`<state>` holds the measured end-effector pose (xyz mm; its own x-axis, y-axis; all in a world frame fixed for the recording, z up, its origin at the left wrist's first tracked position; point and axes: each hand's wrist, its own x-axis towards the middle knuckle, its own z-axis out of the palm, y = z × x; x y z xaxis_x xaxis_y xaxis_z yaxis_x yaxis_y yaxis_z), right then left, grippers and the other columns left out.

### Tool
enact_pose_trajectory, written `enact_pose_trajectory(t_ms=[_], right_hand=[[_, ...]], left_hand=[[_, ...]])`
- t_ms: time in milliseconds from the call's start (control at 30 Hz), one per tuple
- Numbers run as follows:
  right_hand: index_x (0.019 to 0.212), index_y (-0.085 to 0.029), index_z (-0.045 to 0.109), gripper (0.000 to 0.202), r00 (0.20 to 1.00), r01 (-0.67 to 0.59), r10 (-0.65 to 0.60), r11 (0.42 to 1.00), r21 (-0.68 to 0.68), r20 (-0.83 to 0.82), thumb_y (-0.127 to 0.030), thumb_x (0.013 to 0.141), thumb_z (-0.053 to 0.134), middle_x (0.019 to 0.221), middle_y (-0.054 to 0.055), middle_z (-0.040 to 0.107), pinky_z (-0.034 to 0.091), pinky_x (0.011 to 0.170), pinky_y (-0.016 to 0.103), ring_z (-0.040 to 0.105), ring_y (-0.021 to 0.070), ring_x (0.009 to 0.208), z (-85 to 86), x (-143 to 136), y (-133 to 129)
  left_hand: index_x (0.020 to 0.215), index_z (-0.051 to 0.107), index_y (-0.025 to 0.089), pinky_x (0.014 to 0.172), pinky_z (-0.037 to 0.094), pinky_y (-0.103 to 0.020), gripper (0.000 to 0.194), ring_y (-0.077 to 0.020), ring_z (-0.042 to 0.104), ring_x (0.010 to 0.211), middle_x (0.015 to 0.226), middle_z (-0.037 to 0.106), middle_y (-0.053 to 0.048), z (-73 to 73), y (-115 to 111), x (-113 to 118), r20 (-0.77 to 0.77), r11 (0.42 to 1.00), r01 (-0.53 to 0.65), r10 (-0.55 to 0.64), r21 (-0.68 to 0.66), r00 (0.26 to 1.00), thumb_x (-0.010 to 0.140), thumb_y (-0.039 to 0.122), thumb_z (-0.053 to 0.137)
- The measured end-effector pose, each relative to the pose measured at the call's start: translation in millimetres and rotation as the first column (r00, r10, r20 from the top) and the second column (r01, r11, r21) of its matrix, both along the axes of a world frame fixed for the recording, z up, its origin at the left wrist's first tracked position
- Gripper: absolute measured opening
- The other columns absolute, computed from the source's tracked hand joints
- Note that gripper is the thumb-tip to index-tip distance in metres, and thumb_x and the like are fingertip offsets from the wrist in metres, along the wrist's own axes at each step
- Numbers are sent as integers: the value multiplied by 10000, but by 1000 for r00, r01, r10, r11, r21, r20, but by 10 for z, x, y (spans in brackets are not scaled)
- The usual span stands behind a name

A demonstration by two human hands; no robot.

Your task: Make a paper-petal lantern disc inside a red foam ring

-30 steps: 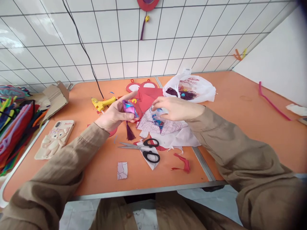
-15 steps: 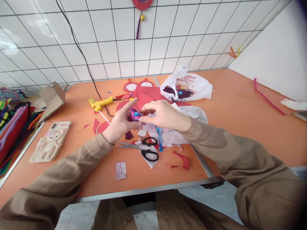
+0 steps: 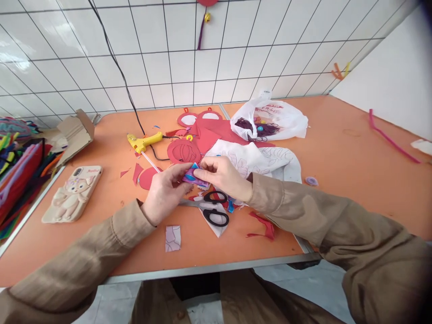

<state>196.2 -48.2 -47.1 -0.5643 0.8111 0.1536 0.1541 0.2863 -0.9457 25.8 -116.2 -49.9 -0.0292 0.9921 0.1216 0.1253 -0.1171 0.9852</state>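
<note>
Between both hands is a small purple and blue piece (image 3: 200,181), held above the middle of the orange table (image 3: 135,252). My left hand (image 3: 167,190) grips its left side with bent fingers. From the right, my right hand (image 3: 224,176) pinches its upper edge between thumb and fingers. Just below the hands lie scissors with black handles (image 3: 216,219), partly over a white scrap. Red shapes (image 3: 184,152) and a white cloth with drawn lines (image 3: 280,163) lie behind the hands. What the piece is exactly, I cannot make out.
A yellow glue gun (image 3: 143,142) with its cord lies at the back left, near a phone in a bear case (image 3: 73,194). A white plastic bag (image 3: 286,121) stands at the back. Colourful pipe cleaners (image 3: 23,180) fill the left edge.
My hands have turned the purple piece, and its blue part now faces up. My left index finger, raised before, is bent down. A small purple roll now shows on the right. The view has shifted slightly.
</note>
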Motion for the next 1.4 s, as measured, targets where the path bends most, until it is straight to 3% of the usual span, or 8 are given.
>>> enact_pose_trajectory(t_ms=[133,300,500,600,767,1000,1233,1400], right_hand=[[616,-197,442,471,996,-70,66,996,-59,-64,-589,815,613,549,-45,449,347,485,231,431,95,523,-51,-15,-42],[605,-198,417,506,995,-101,101,995,2,-1,-614,850,566,536,-61,367,290,457,218,355,77,496,-102,-24,-53],[692,-175,532,609,969,-238,230,968,-79,-91,-749,871,436,641,10,549,431,552,267,535,129,583,-114,20,-61],[662,-182,499,618,975,-205,201,978,-37,-95,-772,844,464,635,10,528,402,548,275,508,129,578,-98,40,-69],[641,-195,465,536,993,-96,100,993,63,-62,-690,834,542,577,-27,436,326,505,266,404,108,533,-66,29,-110],[661,-194,498,219,999,35,-37,995,98,21,-343,776,613,606,-18,503,392,518,259,480,114,542,-125,-46,-122],[735,-193,532,161,997,-38,40,999,37,-71,-313,842,547,638,-20,541,427,526,246,505,112,566,-194,-42,-79],[780,-184,579,157,994,-74,73,997,-10,-80,-323,848,555,656,-16,565,426,497,236,511,110,551,-209,-44,-74]], left_hand=[[1027,733,143,632,599,-300,270,-169,690,634,746,730,-33,42,-1,-34,126,998,41,-34,-52,992,776,241,736],[1181,678,148,621,622,-313,502,-195,719,724,916,764,-61,101,-12,-81,251,983,91,-49,-157,967,714,284,802],[802,746,126,534,572,-244,223,-143,660,553,660,722,-36,62,14,-89,335,972,31,50,-232,941,663,287,812],[739,724,123,526,569,-258,222,-159,666,543,622,704,-39,63,32,-96,419,962,62,58,-266,906,660,308,817],[703,700,120,487,555,-278,349,-220,699,591,609,697,-54,62,6,-69,442,954,97,40,-284,896,635,427,851],[827,716,116,563,594,-301,414,-265,737,753,787,756,-98,33,-29,-32,491,937,196,-30,-291,871,665,476,839],[1060,694,151,599,597,-262,378,-225,742,782,933,761,-93,61,0,-78,566,912,300,-97,-278,819,714,266,794],[1003,702,150,603,602,-249,361,-170,723,690,963,751,-76,25,17,-100,555,923,291,-108,-253,825,675,230,830]])
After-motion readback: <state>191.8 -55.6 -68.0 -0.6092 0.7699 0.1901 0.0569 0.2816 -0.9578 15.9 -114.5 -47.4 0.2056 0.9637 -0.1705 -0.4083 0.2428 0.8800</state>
